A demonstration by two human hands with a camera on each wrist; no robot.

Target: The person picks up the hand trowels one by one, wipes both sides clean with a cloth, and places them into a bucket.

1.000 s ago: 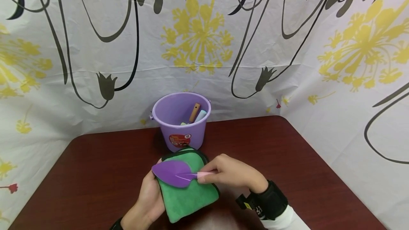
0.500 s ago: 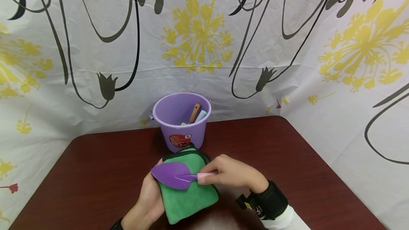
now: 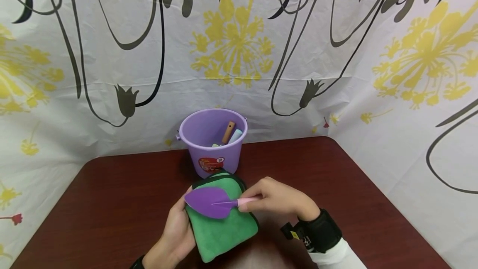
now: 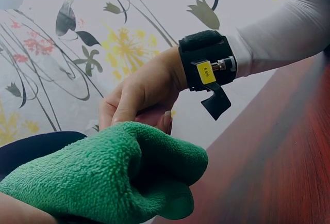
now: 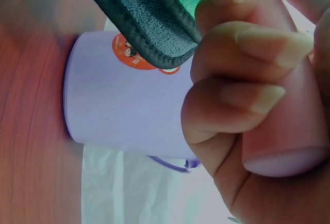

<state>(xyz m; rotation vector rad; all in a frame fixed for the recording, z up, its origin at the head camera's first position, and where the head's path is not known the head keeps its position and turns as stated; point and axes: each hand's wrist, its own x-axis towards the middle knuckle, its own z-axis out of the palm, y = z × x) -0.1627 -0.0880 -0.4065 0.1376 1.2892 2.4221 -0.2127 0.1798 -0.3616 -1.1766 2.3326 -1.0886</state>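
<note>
A small hand trowel with a purple blade [image 3: 209,203] and a pink handle [image 5: 281,126] lies level over a folded green cloth [image 3: 225,235]. My right hand [image 3: 278,197] grips the handle, its fingers curled round it in the right wrist view. At the cloth's left side, my left hand [image 3: 177,225] holds it up under the blade, most of its fingers hidden by the fabric. The cloth has a dark edging and a grey reverse side. In the left wrist view the cloth [image 4: 98,167] bunches in front and hides the trowel blade.
A purple bucket [image 3: 192,136] with a red label stands at the back of the dark red table [image 3: 123,202], just behind the cloth. Inside it are a brown handle [image 3: 228,133] and a pale blue handle [image 3: 235,137]. A white flower-printed sheet [image 3: 239,94] hangs behind and right.
The trowel and my right hand have shifted slightly to the right across the cloth. The cloth and left hand have moved only a little to the right.
</note>
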